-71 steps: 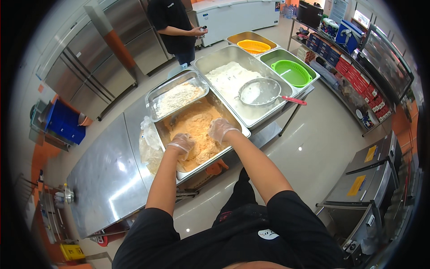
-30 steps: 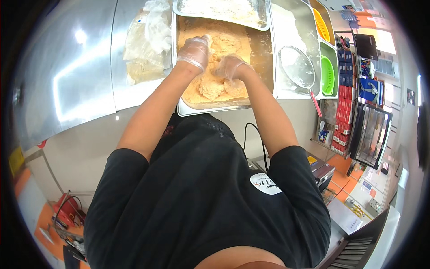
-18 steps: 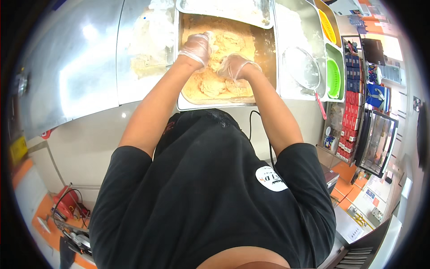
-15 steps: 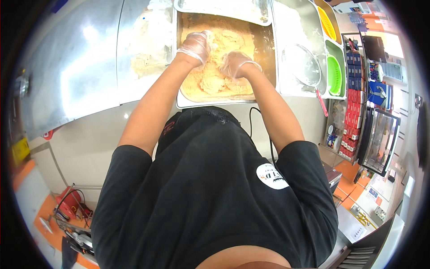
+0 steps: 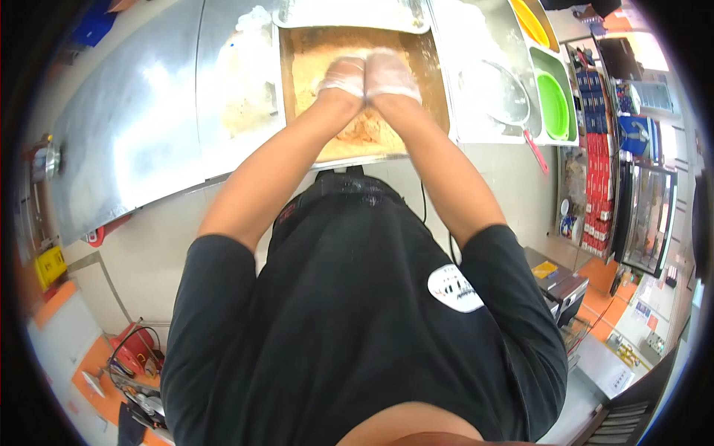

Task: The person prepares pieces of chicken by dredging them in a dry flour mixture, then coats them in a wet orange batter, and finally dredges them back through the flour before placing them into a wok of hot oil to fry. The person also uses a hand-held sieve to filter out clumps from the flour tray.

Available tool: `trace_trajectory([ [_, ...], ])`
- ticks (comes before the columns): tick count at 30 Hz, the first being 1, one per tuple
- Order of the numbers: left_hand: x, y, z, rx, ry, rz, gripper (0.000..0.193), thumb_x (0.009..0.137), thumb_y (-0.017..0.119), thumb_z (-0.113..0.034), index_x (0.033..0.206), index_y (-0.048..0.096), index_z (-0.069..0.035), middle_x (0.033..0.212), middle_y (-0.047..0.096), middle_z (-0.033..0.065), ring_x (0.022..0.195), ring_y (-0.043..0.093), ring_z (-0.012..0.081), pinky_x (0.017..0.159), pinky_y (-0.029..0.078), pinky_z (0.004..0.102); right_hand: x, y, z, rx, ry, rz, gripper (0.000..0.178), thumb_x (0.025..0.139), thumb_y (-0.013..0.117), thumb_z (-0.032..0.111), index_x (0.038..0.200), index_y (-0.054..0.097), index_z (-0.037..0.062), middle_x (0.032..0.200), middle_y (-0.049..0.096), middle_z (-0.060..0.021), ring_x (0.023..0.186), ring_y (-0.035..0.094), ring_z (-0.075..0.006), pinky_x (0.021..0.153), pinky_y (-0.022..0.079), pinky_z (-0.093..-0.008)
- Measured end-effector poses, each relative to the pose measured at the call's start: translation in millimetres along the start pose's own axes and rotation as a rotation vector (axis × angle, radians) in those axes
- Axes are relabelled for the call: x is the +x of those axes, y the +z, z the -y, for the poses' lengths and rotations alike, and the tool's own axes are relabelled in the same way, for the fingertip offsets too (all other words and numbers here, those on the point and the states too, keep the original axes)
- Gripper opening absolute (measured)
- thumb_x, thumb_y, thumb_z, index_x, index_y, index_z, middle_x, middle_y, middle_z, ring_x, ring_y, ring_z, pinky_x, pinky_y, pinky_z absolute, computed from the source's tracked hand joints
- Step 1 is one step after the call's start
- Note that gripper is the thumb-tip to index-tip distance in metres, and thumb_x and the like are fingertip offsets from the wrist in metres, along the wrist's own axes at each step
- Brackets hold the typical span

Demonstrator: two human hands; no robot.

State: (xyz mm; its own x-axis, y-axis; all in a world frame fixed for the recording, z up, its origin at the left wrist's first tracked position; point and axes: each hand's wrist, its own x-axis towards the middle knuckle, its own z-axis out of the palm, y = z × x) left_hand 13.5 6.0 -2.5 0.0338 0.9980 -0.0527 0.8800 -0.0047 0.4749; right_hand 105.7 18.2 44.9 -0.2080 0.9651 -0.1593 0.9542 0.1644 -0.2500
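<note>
A deep metal tray (image 5: 436,67) holds a light orange, crumbly flour-like mixture (image 5: 361,137). Side by side over its middle, my left hand (image 5: 342,76) and my right hand (image 5: 392,76) press into the mixture, nearly touching at the wrists. Both wear thin clear plastic gloves. The backs of the hands face up, while the fingers are hidden and blurred, so what they grip, if anything, does not show. Around the hands the mixture is uneven, with a clumped mound just below the wrists.
Another metal tray (image 5: 349,16) overlaps the far end. To the right lie a round sieve (image 5: 506,93) with a pink handle, a green basket (image 5: 552,104) and a yellow basket (image 5: 530,22). On the left, a steel counter (image 5: 126,126) stretches away beside a white floury patch (image 5: 249,82).
My hands were apart at the tray's left and right sides. They have come together at the middle, covering part of the mixture. The view has shifted slightly.
</note>
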Motion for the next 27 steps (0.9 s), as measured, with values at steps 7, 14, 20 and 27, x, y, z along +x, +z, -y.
trace_trajectory([
  [7,8,-26,-19,0.168,-0.016,0.178,0.020,0.073,0.062,-0.003,0.091,0.068,0.002,0.099,0.065,0.0246,0.096,0.063,0.0361,0.083,0.052,0.0403,9,-22,-17,-0.047,-0.024,0.057,0.017,0.083,0.056,0.007,0.091,0.068,-0.0023,0.099,0.066,-0.0236,0.094,0.065,-0.0335,0.081,0.053,-0.0393],
  [14,12,-28,-17,0.280,0.055,0.163,0.022,0.069,0.067,-0.005,0.090,0.070,0.002,0.099,0.065,0.0253,0.096,0.064,0.0344,0.082,0.052,0.0400,9,-13,-43,-0.175,-0.156,0.038,0.021,0.087,0.050,0.006,0.091,0.068,-0.0026,0.097,0.066,-0.0234,0.091,0.066,-0.0324,0.081,0.054,-0.0380],
  [20,-1,-34,-25,0.409,0.121,0.190,0.017,0.076,0.060,-0.007,0.088,0.070,0.001,0.098,0.065,0.0244,0.096,0.064,0.0355,0.082,0.052,0.0395,-1,-25,-44,-0.045,-0.091,0.077,0.018,0.083,0.053,0.004,0.088,0.070,-0.0006,0.092,0.067,-0.0219,0.089,0.066,-0.0348,0.077,0.055,-0.0404],
  [27,-4,-58,-23,0.394,0.193,0.164,0.019,0.074,0.065,-0.012,0.088,0.070,0.000,0.099,0.066,0.0228,0.095,0.064,0.0345,0.083,0.052,0.0384,12,-21,-43,-0.508,-0.201,0.171,0.018,0.078,0.060,0.006,0.093,0.070,0.0019,0.097,0.068,-0.0178,0.090,0.067,-0.0275,0.082,0.054,-0.0325],
])
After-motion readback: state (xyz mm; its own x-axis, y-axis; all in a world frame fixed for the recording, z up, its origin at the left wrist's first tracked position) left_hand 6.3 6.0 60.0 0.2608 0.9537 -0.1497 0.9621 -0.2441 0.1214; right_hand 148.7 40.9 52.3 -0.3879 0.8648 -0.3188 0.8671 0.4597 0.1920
